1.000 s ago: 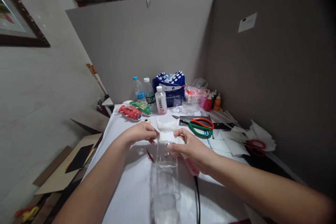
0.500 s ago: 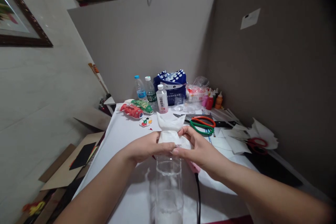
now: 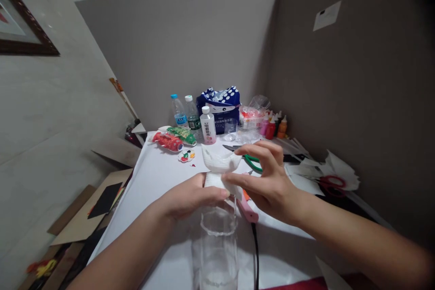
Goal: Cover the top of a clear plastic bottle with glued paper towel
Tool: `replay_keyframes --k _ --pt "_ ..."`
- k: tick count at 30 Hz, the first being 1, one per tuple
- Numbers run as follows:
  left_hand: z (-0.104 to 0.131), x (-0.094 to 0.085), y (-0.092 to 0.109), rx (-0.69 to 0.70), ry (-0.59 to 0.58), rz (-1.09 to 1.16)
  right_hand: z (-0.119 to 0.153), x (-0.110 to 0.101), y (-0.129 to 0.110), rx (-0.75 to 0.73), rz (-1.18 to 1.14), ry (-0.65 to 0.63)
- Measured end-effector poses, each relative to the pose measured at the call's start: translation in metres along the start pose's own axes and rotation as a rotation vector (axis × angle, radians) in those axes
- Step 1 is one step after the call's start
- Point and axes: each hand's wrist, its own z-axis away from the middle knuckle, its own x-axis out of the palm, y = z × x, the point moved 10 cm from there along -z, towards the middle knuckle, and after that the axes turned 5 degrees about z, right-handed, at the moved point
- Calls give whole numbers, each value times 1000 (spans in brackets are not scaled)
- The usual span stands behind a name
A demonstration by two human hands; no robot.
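In the head view, the lower end of the clear plastic cylinder is cut off by the bottom edge of the frame, at centre. Its upper part runs up to a white-wrapped section, partly covered by fingers, with a flared white end above, at mid-frame. The far fingers of the left hand are hidden behind the piece; the right hand hides part of the green-handled scissors and the upper end of a pink tool. The tool's black cord leaves the frame at the bottom. A picture frame is cut off at the upper left.

The left hand is closed around the white-wrapped section from the left, thumb across its front. The right hand is partly open, its fingers spread: one fingertip is at the right tip of the flared white end, another against the white-wrapped section; its lower fingers are hard to make out. Left of the flared white end, a small paint palette lies on the white table.
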Motion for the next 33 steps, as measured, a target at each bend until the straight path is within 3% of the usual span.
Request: replay_keyframes --k 9,20,25,33 --pt "1 1 1 52 14 30 0 4 -9 -122 70 30" --pt "7 6 10 71 17 -53 12 -10 -3 -39 105 101" --pt "16 8 23 81 53 -192 20 -16 26 47 39 -20" --pt "47 14 45 64 221 -447 58 -27 99 226 296 -128"
